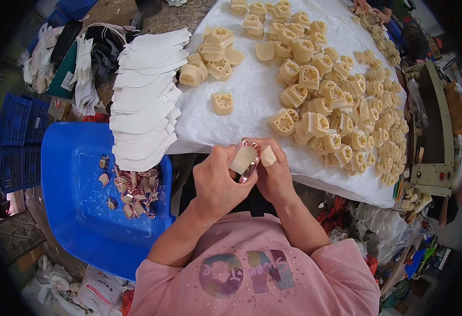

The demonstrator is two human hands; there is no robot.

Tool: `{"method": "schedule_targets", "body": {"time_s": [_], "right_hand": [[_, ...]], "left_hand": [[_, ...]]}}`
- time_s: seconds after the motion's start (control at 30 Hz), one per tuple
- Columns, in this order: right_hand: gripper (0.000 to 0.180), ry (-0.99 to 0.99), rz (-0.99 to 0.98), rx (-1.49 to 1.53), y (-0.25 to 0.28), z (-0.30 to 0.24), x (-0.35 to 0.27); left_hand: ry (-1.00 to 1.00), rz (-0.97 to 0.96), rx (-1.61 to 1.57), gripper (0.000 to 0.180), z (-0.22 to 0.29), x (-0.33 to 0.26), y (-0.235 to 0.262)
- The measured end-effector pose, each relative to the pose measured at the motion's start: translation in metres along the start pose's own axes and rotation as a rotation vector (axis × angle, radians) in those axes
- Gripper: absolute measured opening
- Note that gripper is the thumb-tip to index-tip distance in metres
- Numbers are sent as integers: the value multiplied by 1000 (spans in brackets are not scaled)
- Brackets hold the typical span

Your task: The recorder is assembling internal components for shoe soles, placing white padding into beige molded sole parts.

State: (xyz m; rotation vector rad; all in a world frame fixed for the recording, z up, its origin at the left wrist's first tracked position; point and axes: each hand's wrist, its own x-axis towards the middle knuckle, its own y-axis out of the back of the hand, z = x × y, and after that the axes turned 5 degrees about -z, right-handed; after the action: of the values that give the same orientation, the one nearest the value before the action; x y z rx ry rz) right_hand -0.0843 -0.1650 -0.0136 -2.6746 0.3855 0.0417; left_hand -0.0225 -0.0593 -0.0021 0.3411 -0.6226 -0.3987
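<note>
A shiny rose-gold shell-like piece (248, 161) with a scalloped rim and a flat cream face is held up in front of my chest, at the front edge of the white-covered table. My left hand (216, 181) is closed around its left and lower side. My right hand (274, 176) is closed against its right and far side, fingers partly hidden behind it. At my right thumb shows a small cream patch (268, 156); I cannot tell whether it is a loose bit or a thumb cover. Nearest on the table lies a single cream moulded block with holes (222, 104).
Many cream moulded blocks (320, 124) are heaped on the white sheet (241, 131) to the right. White curved flat pieces (146, 100) overlap in a row at left. A blue tub (68, 210) holds rose-gold pieces (136, 189). Another person's hand (362, 6) is at far right.
</note>
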Motion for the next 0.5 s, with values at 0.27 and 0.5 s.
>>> {"method": "schedule_targets", "body": {"time_s": [0.27, 0.5], "right_hand": [[22, 192, -7, -507, -12, 1, -1], [20, 296, -223, -658, -28, -2, 29]], "left_hand": [[7, 28, 25, 47, -7, -11, 8], [85, 89, 123, 42, -23, -22, 59]]}}
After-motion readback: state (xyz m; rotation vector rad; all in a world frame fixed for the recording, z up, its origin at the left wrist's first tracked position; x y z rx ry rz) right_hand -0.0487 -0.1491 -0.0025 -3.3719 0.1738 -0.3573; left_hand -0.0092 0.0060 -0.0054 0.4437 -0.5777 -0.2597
